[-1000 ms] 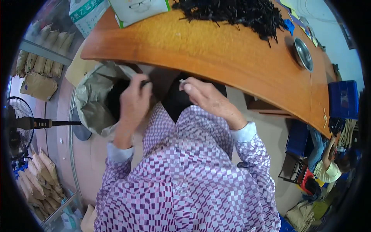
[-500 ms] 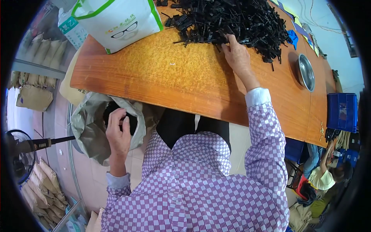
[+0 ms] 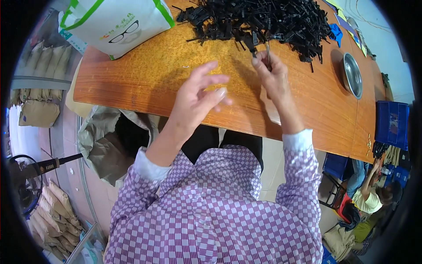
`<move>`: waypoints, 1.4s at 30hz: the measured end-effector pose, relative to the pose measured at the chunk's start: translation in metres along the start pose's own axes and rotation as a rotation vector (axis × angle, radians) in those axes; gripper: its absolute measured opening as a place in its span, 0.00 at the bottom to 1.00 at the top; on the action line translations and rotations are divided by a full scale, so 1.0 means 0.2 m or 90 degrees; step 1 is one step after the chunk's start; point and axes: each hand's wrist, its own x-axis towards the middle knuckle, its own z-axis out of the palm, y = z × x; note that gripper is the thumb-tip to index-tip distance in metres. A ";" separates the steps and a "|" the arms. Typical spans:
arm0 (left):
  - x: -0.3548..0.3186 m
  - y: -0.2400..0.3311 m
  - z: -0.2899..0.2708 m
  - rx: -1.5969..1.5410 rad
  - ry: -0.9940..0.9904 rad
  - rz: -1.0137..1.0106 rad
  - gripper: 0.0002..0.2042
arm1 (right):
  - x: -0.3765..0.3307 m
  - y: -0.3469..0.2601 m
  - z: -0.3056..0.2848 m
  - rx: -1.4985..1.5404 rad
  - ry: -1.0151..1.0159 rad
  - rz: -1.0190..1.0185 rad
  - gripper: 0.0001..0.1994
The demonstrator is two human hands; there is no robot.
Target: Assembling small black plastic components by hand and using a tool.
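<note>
Clock reference: centre of the view; 12 o'clock is straight ahead of me. My right grip [image 3: 276, 79], between 1 and 2 o'clock, is clamped, thumb against fingers, on a small, narrow black plastic piece [image 3: 250, 42] at the near edge of the pile. A thin greyish length also shows at these fingers; I cannot tell whether it belongs to the same piece. My left grip [image 3: 195, 99], at 12 o'clock, stands with fingers spread and apart above the near edge of the brown wood-grain worktop [image 3: 145, 81].

The heap of small black plastic parts [image 3: 263, 20] lies on the worktop at 1 o'clock, beyond both grips. At 11 o'clock stands a white carrier bag with green trim [image 3: 145, 42]. A crumpled blue cloth [image 3: 336, 35] lies beside the heap, between 1 and 2 o'clock. A round silver metal bowl [image 3: 353, 75] is tilted at 2 o'clock.

Off the worktop, an open grey-beige paper sack [image 3: 94, 147] with black contents stands at 9 o'clock. A blue plastic crate [image 3: 392, 124] is located at 3 o'clock.
</note>
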 end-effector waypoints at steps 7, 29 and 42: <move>0.05 -0.12 0.09 -0.265 -0.099 -0.107 0.27 | -0.46 -0.11 0.08 0.135 -0.040 -0.002 0.03; -0.17 -0.20 0.14 -0.018 -0.045 0.027 0.17 | -0.73 -0.25 0.11 0.326 -0.129 0.204 0.22; -0.20 -0.21 0.12 0.154 -0.001 0.074 0.18 | -0.72 -0.25 0.18 0.371 -0.157 0.218 0.21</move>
